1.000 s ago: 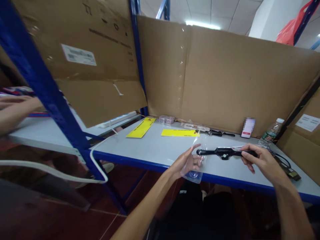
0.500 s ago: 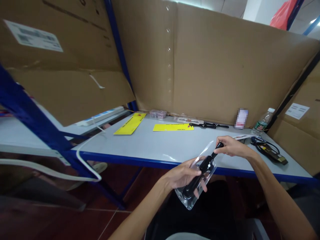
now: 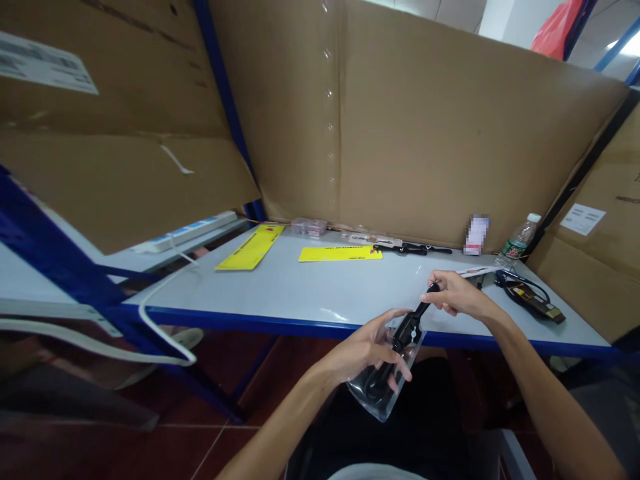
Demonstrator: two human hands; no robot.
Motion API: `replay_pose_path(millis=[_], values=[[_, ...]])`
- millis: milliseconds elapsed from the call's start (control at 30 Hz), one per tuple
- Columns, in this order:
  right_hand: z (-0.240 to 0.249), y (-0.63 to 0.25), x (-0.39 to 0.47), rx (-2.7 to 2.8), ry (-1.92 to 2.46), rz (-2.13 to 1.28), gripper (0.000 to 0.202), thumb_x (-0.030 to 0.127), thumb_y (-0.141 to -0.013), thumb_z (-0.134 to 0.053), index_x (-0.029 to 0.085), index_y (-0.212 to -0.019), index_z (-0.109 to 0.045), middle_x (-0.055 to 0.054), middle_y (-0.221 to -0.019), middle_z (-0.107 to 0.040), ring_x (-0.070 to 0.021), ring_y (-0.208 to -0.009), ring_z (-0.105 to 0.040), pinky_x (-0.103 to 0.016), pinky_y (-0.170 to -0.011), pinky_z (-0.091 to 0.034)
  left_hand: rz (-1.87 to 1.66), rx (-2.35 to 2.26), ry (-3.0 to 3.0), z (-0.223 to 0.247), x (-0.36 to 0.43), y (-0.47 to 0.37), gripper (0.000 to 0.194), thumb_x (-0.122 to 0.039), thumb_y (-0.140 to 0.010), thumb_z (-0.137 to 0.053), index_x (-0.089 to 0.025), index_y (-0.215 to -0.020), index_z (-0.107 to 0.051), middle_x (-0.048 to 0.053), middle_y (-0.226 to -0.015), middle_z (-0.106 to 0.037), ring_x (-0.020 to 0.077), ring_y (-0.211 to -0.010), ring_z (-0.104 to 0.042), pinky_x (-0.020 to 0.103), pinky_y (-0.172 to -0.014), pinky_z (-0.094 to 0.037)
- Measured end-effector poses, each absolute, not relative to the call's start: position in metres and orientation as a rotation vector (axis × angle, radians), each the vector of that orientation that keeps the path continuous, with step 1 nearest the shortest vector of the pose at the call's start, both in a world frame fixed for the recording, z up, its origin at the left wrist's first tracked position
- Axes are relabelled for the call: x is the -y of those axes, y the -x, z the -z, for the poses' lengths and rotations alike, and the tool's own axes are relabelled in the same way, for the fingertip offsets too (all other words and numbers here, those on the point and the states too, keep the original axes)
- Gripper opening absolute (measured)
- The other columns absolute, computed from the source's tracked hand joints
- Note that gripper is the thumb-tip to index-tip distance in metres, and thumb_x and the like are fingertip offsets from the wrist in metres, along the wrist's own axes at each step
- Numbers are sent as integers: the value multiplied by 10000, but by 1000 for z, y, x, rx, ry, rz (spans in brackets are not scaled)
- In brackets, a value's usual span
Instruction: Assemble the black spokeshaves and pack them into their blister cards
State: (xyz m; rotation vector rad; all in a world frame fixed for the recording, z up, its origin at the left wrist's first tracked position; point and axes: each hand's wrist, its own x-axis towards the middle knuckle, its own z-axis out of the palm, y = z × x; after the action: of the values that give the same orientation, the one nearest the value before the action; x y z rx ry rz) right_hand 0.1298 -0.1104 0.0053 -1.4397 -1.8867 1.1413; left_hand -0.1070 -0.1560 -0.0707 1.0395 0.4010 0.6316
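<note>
A long black tool with a wider middle (image 3: 407,328) slants over the front edge of the table; I cannot make out its exact kind. Its lower part lies inside a clear plastic bag (image 3: 381,408). My left hand (image 3: 367,350) is wrapped round the bag and the lower part of the tool, with some fingers showing through the film. At the tool's upper end, my right hand (image 3: 453,293) pinches the narrow black handle, which sticks out of the bag.
On the grey table (image 3: 260,290) lie two yellow cards (image 3: 253,247), several black tools (image 3: 413,249) and a clear plastic box (image 3: 309,227). To the right are a bottle (image 3: 520,240) and a dark packaged item with a cable (image 3: 535,300). Cardboard panels (image 3: 410,133) wall the table.
The view has shifted slightly. The bag's upper flap, which stuck up beside the handle, now sits lower around the tool. Both hands keep their hold.
</note>
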Motion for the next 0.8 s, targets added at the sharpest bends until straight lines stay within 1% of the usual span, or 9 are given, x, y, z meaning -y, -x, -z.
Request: replay_pose_path(millis=[100,200,300,367,433,500,667,733,800], values=[[-3,-128,111,1799,1441,-1210,424,553,-703,-758,187,-733,-545,72,-494,-521,-45,-343,-347,-193,-351,-178,-692,-478,-1093,71,162,103,795,-69,-741,-697,-270,-1464,-434,65,-891,-689,277,-729,-755,285,-536,-571],[0,-127,110,1778,1471,-1276,459,580,-691,-765,172,-667,-557,58,-442,-507,-40,-312,-322,-188,-327,-137,-729,-459,-1115,73,165,101,800,-47,-742,-694,-283,-1465,-445,62,-887,-695,271,-726,-752,254,-511,-549],[2,-128,110,1756,1457,-1341,466,587,-678,-783,169,-694,-579,25,-465,-568,-64,-315,-403,-183,-310,-171,-725,-421,-1099,77,165,99,775,-78,-752,-746,-305,-1441,-475,69,-920,-695,276,-734,-755,255,-510,-556],[1,-130,113,1734,1416,-1344,471,594,-678,-786,179,-694,-564,26,-491,-586,-76,-336,-457,-182,-317,-253,-710,-419,-1067,80,163,99,703,-194,-805,-776,-308,-1433,-481,85,-957,-690,279,-754,-756,276,-519,-574],[-5,-133,118,1719,1366,-1316,482,601,-685,-782,190,-669,-531,46,-492,-571,-71,-338,-458,-187,-332,-315,-712,-428,-996,82,160,98,599,-380,-889,-724,-287,-1431,-489,102,-949,-683,274,-766,-748,303,-530,-588],[-17,-140,125,1709,1316,-1249,480,601,-718,-767,195,-657,-518,58,-484,-556,-65,-323,-435,-188,-328,-328,-739,-442,-907,82,157,97,578,-491,-927,-651,-266,-1435,-493,109,-928,-674,271,-781,-735,325,-542,-598],[-52,-157,148,1552,1214,-910,459,599,-737,-784,197,-687,-567,44,-468,-553,-97,-313,-448,-205,-280,-324,-981,-508,-810,81,154,94,623,-511,-923,-645,-219,-1447,-476,98,-918,-654,269,-812,-708,370,-596,-615],[-55,-156,157,1431,1164,-712,438,583,-764,-779,196,-704,-583,35,-492,-576,-102,-318,-467,-212,-293,-350,-1108,-519,-789,80,155,90,649,-535,-938,-614,-220,-1476,-435,108,-964,-660,265,-845,-702,389,-654,-617],[-47,-148,166,1305,1111,-533,401,560,-825,-742,195,-742,-597,27,-539,-609,-108,-344,-508,-223,-335,-405,-1204,-512,-765,81,157,84,681,-522,-932,-633,-235,-1501,-393,111,-1017,-661,268,-882,-699,417,-718,-613]])
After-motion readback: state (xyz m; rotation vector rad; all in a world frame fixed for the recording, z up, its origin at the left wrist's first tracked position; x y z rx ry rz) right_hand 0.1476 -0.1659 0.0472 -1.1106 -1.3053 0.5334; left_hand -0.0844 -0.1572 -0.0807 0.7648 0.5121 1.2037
